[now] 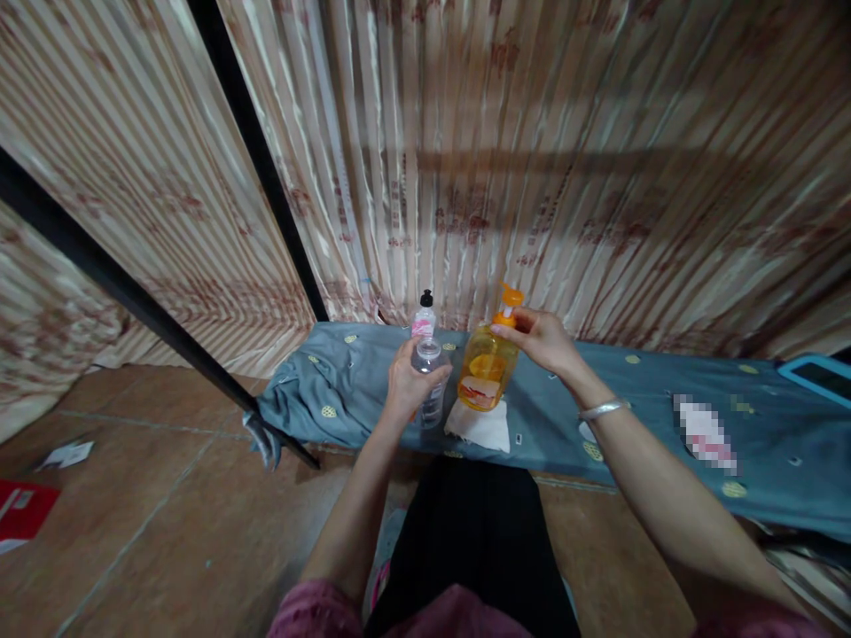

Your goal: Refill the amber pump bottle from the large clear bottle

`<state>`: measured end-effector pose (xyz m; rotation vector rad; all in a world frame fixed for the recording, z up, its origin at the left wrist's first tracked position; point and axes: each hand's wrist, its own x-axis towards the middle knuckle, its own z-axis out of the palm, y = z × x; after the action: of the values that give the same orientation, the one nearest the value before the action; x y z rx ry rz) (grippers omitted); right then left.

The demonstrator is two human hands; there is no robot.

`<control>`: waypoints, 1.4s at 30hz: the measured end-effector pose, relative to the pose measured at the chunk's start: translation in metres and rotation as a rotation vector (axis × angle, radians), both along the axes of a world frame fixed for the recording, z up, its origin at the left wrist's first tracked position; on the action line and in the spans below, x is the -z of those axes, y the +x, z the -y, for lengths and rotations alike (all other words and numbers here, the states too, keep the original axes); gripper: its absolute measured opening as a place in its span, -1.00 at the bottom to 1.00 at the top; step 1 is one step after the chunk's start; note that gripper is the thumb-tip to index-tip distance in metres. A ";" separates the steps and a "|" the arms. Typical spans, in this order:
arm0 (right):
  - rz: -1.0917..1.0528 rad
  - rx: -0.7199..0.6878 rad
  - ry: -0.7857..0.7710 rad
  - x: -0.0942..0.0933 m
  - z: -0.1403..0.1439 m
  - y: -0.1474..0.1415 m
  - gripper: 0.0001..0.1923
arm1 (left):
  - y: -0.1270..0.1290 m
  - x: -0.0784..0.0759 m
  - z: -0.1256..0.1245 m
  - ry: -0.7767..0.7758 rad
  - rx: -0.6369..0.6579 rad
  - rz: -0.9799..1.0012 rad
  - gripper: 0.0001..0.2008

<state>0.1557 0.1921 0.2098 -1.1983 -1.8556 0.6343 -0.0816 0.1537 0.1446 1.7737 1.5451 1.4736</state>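
Note:
My left hand (410, 383) is wrapped around a small clear bottle (429, 356) that stands open-topped on the blue cloth (346, 390). My right hand (542, 339) grips the neck of an orange pump bottle (487, 365), tilted with its base on a white tissue (480, 425). The orange pump head (511, 296) sticks up above my fingers. A silver bangle (604, 408) circles my right wrist. Behind the clear bottle stands a small bottle with a black cap and pink label (424, 317).
The blue cloth covers a low surface along a striped curtain (505, 159). A teal-framed tablet (821, 375) lies at the far right. A black bar (152, 315) slants across the left. Red and white papers (27, 505) lie on the tiled floor.

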 end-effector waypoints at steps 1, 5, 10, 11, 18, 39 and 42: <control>-0.006 -0.006 -0.014 0.001 0.004 0.001 -0.71 | -0.001 0.002 0.000 0.000 0.001 0.014 -0.38; 0.018 -0.011 -0.034 0.008 0.020 0.002 -0.70 | -0.005 0.005 0.012 0.101 -0.043 0.007 -0.18; 0.062 -0.020 -0.034 0.016 0.034 0.000 -0.68 | 0.007 0.001 0.060 0.365 0.007 -0.094 -0.21; 0.060 -0.018 -0.031 0.018 0.036 -0.001 -0.67 | 0.014 0.001 0.069 0.365 0.071 -0.099 -0.27; -0.061 0.096 0.007 0.031 0.049 -0.004 -0.52 | 0.081 0.021 0.051 0.116 0.267 0.029 -0.06; 0.029 0.195 0.032 0.021 0.057 -0.004 -0.36 | 0.111 0.007 0.018 -0.009 0.154 0.018 -0.46; 0.051 0.305 0.055 0.021 0.059 -0.008 -0.41 | 0.111 0.008 0.018 -0.003 0.149 0.025 -0.46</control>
<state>0.1477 0.1330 0.1890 -1.4346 -1.6732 0.3838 0.0298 0.1356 0.1362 1.8193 1.3703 1.4154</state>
